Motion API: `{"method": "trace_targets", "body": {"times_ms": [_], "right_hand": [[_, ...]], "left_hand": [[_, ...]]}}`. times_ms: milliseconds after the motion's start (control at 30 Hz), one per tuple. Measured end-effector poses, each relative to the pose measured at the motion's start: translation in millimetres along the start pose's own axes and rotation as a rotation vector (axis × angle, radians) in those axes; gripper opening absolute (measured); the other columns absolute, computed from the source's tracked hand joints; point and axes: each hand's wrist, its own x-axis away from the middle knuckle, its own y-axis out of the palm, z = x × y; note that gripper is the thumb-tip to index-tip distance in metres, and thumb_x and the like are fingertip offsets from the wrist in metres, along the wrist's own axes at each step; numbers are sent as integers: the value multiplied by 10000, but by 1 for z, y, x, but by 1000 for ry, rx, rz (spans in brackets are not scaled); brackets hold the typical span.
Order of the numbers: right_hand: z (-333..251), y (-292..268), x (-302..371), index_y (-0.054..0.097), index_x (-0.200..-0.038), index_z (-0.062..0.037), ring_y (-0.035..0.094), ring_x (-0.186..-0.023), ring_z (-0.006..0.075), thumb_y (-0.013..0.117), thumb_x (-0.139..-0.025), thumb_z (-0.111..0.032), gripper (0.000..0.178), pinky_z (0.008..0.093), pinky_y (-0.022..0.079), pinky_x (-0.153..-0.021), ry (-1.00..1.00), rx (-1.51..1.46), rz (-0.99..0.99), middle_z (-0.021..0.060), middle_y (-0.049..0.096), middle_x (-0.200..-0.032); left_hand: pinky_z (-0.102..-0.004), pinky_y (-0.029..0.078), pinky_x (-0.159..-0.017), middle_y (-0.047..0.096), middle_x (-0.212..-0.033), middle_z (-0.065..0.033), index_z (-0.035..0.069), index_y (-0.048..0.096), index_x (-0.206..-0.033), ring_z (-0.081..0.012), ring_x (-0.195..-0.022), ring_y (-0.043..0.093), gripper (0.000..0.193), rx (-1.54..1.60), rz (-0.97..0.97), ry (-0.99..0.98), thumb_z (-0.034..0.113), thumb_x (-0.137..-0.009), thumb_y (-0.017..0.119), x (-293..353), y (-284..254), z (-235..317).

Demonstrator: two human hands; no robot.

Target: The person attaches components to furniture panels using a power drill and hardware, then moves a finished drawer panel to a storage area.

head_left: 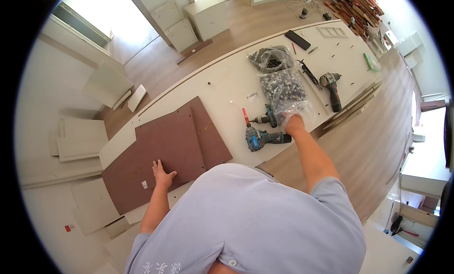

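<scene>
My left hand [163,175] lies with fingers spread on a dark brown panel [165,141]. A second brown panel [208,127] lies partly beneath it on the white worktop [222,89]. My right hand [294,124] reaches into the near end of a clear plastic bag [283,87] full of small metal fittings; the plastic hides its fingers. Close to that hand lie a blue and black cordless driver [257,139] and another teal driver [267,118]. Beside them is a red marker [245,116].
Beyond the fittings is a bag of dark small parts [272,59]. A cordless drill [332,90], a black slim tool [309,73] and a black case [298,39] lie farther right. White cabinet boxes [206,17] stand on the floor; wood strips [354,11] are piled at the back.
</scene>
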Motion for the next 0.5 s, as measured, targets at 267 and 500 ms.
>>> {"method": "trace_targets", "body": {"times_ms": [267, 500], "right_hand": [[26, 37, -15, 747, -1176, -209, 710, -1017, 329, 621, -873, -207, 328, 454, 553, -884, 70, 54, 64, 143, 756, -1073], [29, 13, -18, 775, -1067, -129, 715, -994, 346, 675, -875, -290, 270, 454, 553, -884, 98, -228, 46, 179, 756, -1013]], "left_hand": [[-459, 213, -1285, 119, -1722, -204, 57, 231, -1637, -394, -1584, 138, 1047, -13, 8, 65, 258, -822, 856, -6, 12, 3], [-468, 219, -1281, 124, -1719, -211, 65, 249, -1633, -407, -1580, 142, 992, 29, 45, 54, 252, -851, 830, 4, 29, -9]]}}
